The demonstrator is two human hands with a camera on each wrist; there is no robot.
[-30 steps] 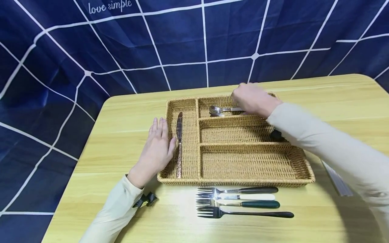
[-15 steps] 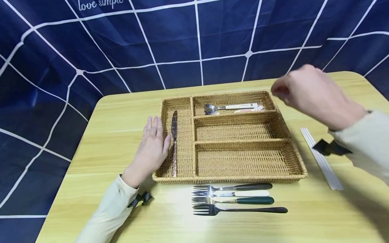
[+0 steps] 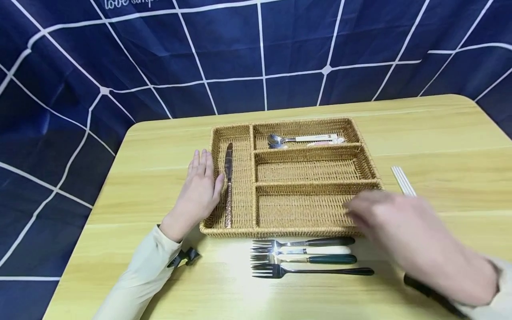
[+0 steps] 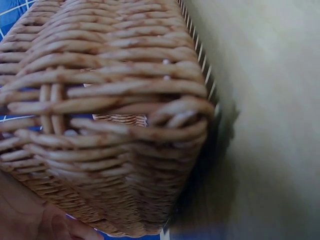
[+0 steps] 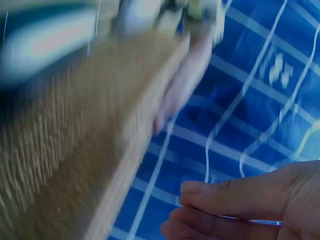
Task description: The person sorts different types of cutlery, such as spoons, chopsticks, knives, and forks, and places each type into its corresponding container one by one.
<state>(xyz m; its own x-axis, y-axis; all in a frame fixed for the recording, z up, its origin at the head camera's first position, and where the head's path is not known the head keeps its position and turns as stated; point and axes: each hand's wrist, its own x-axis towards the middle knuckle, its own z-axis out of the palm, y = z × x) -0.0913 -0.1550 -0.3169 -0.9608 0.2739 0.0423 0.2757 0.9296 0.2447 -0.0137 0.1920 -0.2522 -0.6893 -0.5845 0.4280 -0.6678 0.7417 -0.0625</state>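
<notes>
Evidently, the left hand (image 3: 197,191) lies straight-fingered and empty along the woven wicker tray's (image 3: 236,232) left wall; the blurred right hand (image 3: 420,242), fingers loosely bent round nothing, hides its near right corner. Four slender forks (image 3: 324,259) lie parallel before it; white script (image 3: 116,3) on blue cloth (image 3: 228,44) reads "love".

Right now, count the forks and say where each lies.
4, lined up along the near side of the tray, closest to it first: black-handled fork, white-handled fork, green-handled fork, all-black fork. The right hand might hide more.
</notes>
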